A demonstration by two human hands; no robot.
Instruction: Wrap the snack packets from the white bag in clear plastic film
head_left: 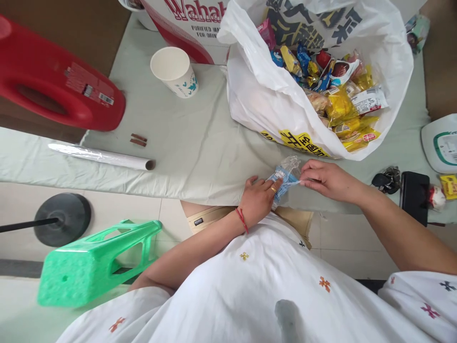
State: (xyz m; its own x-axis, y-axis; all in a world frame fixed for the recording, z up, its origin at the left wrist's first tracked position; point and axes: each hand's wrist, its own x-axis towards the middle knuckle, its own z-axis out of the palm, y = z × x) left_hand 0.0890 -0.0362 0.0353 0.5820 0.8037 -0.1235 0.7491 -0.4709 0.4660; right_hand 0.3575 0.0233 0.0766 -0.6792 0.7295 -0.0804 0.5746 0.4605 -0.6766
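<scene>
A small clear plastic packet with blue print (285, 177) lies at the table's front edge. My left hand (260, 197) presses on it from the left, fingers over its printed side. My right hand (323, 180) pinches the packet's right edge between thumb and fingertips, pulling a strip of film taut. What the packet holds cannot be made out. Just behind my hands stands a large white plastic bag (257, 105), its mouth wide, with wrapped snacks (339, 107) in yellow, blue and red inside.
A paper cup (174, 74) stands before a red and white carton (200, 33). To the left are a red jug (53, 81) and a film-wrapped roll (103, 156). Keys (387, 179) and a black phone-like object (414, 197) lie right. A green stool (96, 267) is on the floor.
</scene>
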